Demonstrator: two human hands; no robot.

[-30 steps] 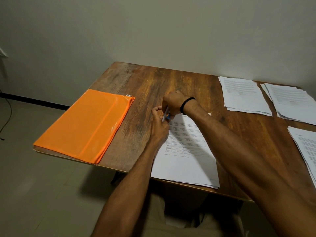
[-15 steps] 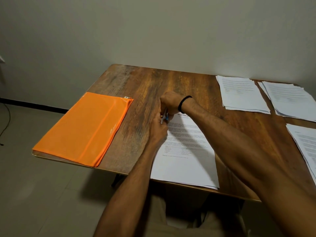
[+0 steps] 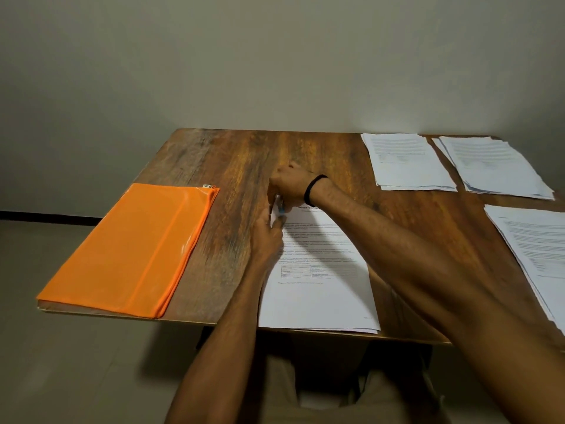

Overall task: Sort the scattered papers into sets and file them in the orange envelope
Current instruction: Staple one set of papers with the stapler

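Note:
A printed paper set [image 3: 318, 289] lies at the table's near edge, in front of me. At its top left corner my left hand [image 3: 267, 237] pinches the sheets. My right hand [image 3: 290, 185], with a black band on the wrist, reaches across and pinches a small blue clip [image 3: 280, 208] against that same corner. How far the clip sits on the paper is hidden by my fingers. The orange envelope [image 3: 131, 249] lies flat at the table's left end, its zipper end pointing away from me.
The wooden table [image 3: 244, 160] stands against a plain wall. Two white paper stacks [image 3: 406, 162] [image 3: 495, 166] lie at the far right. A third stack [image 3: 538, 249] runs along the right edge. The floor drops away left of the envelope.
Both hands stay at the paper set's top left corner with the clip, and the right hand has edged slightly lower over it. The view has shifted a little.

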